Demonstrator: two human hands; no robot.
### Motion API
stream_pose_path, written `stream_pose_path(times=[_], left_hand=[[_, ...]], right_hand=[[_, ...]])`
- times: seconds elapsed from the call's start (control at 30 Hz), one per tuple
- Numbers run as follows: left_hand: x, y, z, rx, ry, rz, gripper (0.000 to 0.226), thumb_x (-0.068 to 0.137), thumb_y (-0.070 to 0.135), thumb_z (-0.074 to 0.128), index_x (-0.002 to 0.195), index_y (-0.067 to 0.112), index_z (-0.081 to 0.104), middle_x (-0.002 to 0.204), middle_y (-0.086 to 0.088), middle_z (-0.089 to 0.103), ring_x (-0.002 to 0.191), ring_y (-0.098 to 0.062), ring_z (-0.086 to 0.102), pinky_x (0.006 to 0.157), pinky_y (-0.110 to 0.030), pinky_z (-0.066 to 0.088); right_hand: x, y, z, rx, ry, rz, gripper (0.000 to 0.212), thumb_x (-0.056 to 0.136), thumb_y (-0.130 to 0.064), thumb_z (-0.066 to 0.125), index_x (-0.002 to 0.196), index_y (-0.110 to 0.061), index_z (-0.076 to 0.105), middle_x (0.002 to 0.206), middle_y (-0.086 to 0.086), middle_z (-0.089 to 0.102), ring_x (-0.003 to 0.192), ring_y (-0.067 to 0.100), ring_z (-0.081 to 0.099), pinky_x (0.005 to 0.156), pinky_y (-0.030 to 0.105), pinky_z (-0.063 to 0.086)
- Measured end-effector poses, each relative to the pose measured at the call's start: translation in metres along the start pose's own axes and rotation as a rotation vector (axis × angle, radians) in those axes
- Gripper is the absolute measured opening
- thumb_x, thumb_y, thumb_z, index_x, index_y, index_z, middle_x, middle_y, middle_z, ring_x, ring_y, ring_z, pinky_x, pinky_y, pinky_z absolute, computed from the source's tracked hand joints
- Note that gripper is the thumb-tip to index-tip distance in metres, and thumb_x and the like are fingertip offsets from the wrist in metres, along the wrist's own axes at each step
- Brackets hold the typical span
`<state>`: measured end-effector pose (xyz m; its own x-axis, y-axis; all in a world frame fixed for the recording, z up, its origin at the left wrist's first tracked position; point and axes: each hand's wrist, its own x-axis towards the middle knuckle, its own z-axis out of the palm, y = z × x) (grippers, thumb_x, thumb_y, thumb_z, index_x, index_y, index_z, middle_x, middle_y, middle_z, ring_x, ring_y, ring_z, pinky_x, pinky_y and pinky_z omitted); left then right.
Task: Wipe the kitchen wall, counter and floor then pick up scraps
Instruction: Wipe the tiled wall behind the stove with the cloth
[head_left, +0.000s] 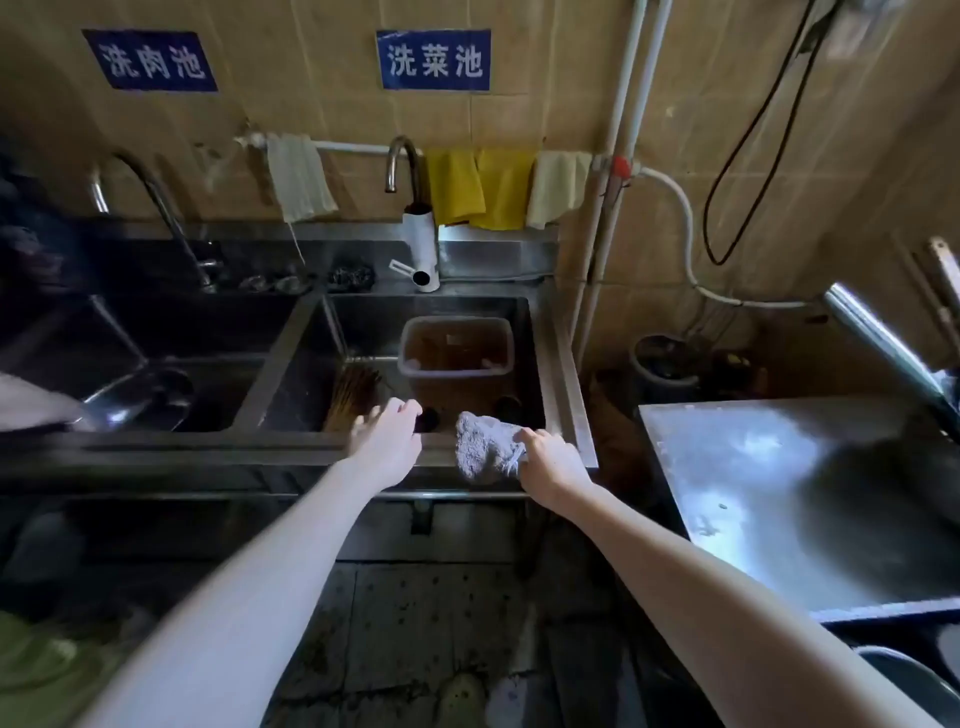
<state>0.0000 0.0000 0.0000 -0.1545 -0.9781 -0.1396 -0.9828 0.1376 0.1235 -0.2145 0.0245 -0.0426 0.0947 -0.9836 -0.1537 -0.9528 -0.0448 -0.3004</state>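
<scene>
My right hand (551, 462) grips a crumpled grey cleaning cloth (485, 447) over the front rim of the right-hand steel sink (563, 374). My left hand (387, 439) hovers open, fingers spread, above the same front rim, a little left of the cloth. The beige tiled wall (519, 109) rises behind the sinks. At the right stands a steel counter (789, 493). The dark, speckled tiled floor (426, 613) lies below between my arms.
In the right sink are a clear plastic tub (456, 347) and a bundle of sticks (353, 392). A steel bowl (143, 397) sits in the left sink. Cloths and yellow gloves (480, 187) hang on a rail. A faucet (402, 161) and white pipes (623, 130) line the wall.
</scene>
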Motion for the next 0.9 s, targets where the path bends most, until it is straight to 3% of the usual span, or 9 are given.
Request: stream_pose_path(times=[0.23, 0.43, 0.63, 0.77, 0.9], left_hand=[[0.065, -0.039, 0.034, -0.030, -0.093, 0.004, 0.037, 0.099, 0.024, 0.040, 0.136, 0.020, 0.040, 0.143, -0.002, 0.042, 0.124, -0.027, 0.045, 0.105, -0.043, 0.033], [0.104, -0.058, 0.053, -0.031, -0.122, 0.072, 0.036, 0.100, 0.027, 0.040, 0.136, 0.021, 0.042, 0.143, 0.000, 0.042, 0.124, -0.024, 0.047, 0.103, -0.040, 0.036], [0.137, -0.059, 0.056, 0.005, -0.150, 0.117, 0.036, 0.100, 0.027, 0.039, 0.136, 0.021, 0.042, 0.143, -0.002, 0.042, 0.124, -0.027, 0.046, 0.105, -0.042, 0.035], [0.150, -0.053, 0.052, 0.012, -0.145, 0.157, 0.035, 0.100, 0.027, 0.039, 0.135, 0.021, 0.043, 0.141, -0.003, 0.044, 0.123, -0.027, 0.047, 0.105, -0.043, 0.035], [0.161, -0.043, 0.046, 0.018, -0.144, 0.210, 0.034, 0.100, 0.027, 0.040, 0.133, 0.021, 0.044, 0.141, -0.003, 0.044, 0.124, -0.026, 0.046, 0.105, -0.042, 0.034]], right_hand=[[0.064, -0.016, 0.047, 0.010, -0.093, 0.010, 0.042, 0.086, -0.014, 0.052, 0.127, -0.013, 0.047, 0.132, 0.010, 0.052, 0.123, 0.030, 0.044, 0.105, 0.042, 0.034], [0.096, -0.015, 0.071, -0.050, -0.179, 0.083, 0.062, 0.086, -0.029, 0.059, 0.140, -0.017, 0.031, 0.149, 0.011, 0.032, 0.138, 0.029, 0.026, 0.113, 0.048, 0.017], [0.102, -0.008, 0.075, -0.043, -0.162, 0.105, 0.057, 0.086, -0.033, 0.055, 0.138, -0.021, 0.035, 0.133, 0.011, 0.047, 0.124, 0.033, 0.038, 0.100, 0.044, 0.038], [0.096, -0.013, 0.075, 0.007, -0.114, 0.100, 0.040, 0.089, -0.022, 0.053, 0.128, -0.016, 0.046, 0.124, 0.010, 0.053, 0.116, 0.030, 0.045, 0.094, 0.038, 0.042], [0.083, -0.010, 0.072, 0.100, -0.078, 0.112, 0.038, 0.086, -0.015, 0.055, 0.124, -0.017, 0.050, 0.121, 0.007, 0.056, 0.114, 0.026, 0.051, 0.090, 0.034, 0.045]])
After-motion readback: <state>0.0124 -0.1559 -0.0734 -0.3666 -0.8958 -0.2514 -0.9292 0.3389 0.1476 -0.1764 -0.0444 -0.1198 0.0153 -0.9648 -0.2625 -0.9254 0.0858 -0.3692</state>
